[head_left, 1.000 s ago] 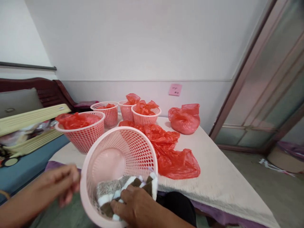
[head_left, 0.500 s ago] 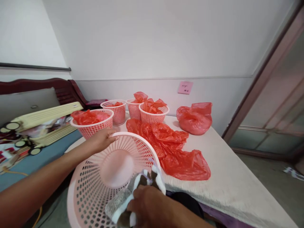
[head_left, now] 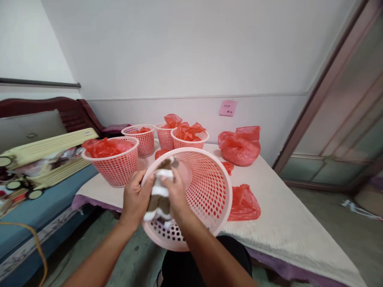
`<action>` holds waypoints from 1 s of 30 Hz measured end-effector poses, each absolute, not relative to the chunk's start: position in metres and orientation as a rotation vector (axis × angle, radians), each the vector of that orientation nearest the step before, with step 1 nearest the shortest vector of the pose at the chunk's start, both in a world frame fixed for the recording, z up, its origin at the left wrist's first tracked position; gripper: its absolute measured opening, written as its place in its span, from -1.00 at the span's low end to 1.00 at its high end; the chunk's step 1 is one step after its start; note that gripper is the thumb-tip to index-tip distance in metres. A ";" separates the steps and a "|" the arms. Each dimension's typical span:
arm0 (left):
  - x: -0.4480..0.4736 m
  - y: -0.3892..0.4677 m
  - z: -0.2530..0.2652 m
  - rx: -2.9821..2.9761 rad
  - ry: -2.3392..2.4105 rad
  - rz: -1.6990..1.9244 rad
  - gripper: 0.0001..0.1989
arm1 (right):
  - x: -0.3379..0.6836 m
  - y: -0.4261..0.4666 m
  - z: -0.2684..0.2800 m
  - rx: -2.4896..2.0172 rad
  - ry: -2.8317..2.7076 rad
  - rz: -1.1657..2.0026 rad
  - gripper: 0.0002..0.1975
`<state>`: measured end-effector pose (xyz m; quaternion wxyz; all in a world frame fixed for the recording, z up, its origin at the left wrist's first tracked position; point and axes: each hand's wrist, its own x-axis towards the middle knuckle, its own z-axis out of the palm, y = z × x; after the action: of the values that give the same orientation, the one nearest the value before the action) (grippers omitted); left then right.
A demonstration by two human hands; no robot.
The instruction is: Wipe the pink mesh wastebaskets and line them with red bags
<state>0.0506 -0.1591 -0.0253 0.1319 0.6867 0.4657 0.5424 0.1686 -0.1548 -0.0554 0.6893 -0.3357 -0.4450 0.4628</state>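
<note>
A pink perforated plastic basket (head_left: 209,187) is tilted, its mouth towards me, in front of the table edge. My left hand (head_left: 136,199) is closed on the left side of its rim. A fuzzy cloth (head_left: 160,191) with brown and white stripes lies over the inside left wall, close to the rim. My right hand (head_left: 177,193) pinches this cloth and presses it to the wall. Red plastic bags (head_left: 243,203) lie on the table behind the basket, partly hidden by it.
Several pink baskets (head_left: 115,169) with red bags in them stand at the table's back left. A bulging red bag (head_left: 239,147) sits at the back right, below a pink note (head_left: 228,108) on the wall. At left, an open cream suitcase (head_left: 56,143) lies on a bed.
The basket has swung right and tilted, covering much of the loose red bags. My right hand has carried the cloth up to the left inner wall, near my left hand, which now grips lower.
</note>
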 end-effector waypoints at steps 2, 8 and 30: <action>0.055 -0.170 -0.034 1.894 1.357 1.676 -0.72 | 0.157 -0.167 -0.059 -0.794 -1.278 0.927 -0.44; 0.047 -0.194 -0.050 1.859 1.361 1.863 -0.82 | 0.186 -0.181 -0.095 -1.445 -2.199 0.472 -0.56; 0.039 -0.241 -0.070 2.146 1.487 1.756 -0.85 | 0.212 -0.120 -0.130 -1.977 -1.977 0.401 -0.63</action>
<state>0.0385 -0.2413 -0.0696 -0.0025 0.6819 0.4727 0.5582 0.2118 -0.1195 -0.1296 0.1580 -0.6912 -0.6911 0.1401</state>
